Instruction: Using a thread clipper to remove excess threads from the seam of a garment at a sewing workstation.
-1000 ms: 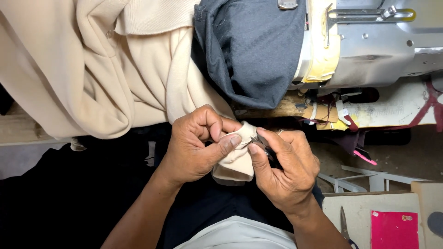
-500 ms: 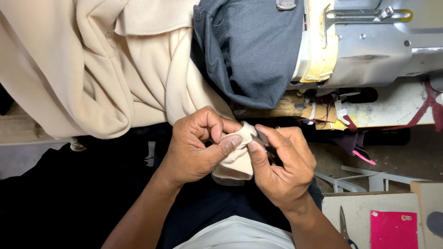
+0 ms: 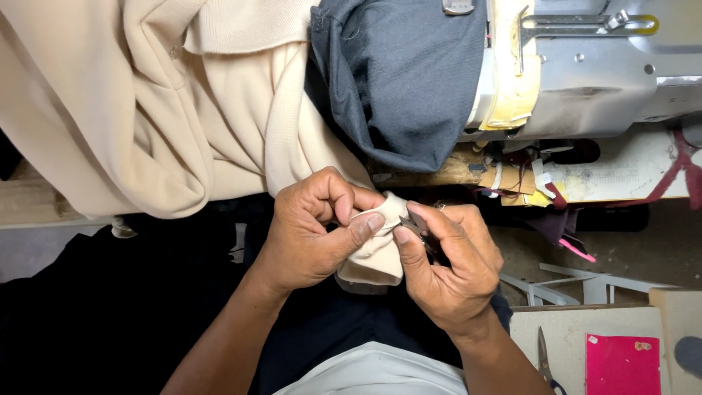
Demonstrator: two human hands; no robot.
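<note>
My left hand (image 3: 311, 234) pinches a small folded piece of beige fabric (image 3: 376, 256) between thumb and fingers, over my lap. My right hand (image 3: 450, 271) is closed around a small dark metal tool (image 3: 418, 232), probably thread snips, whose tip touches the top edge of the beige piece beside my left thumb. Most of the tool is hidden inside my fingers. Both hands press together around the fabric.
A large beige garment (image 3: 146, 110) drapes over the table at upper left, with a dark grey fabric (image 3: 402, 80) next to it. A sewing machine (image 3: 578, 66) stands at upper right. Scissors (image 3: 542, 355) and a pink card (image 3: 621, 363) lie on a board at lower right.
My right thumb and fingers have shifted slightly against the fabric edge; otherwise both hands stay in the same place.
</note>
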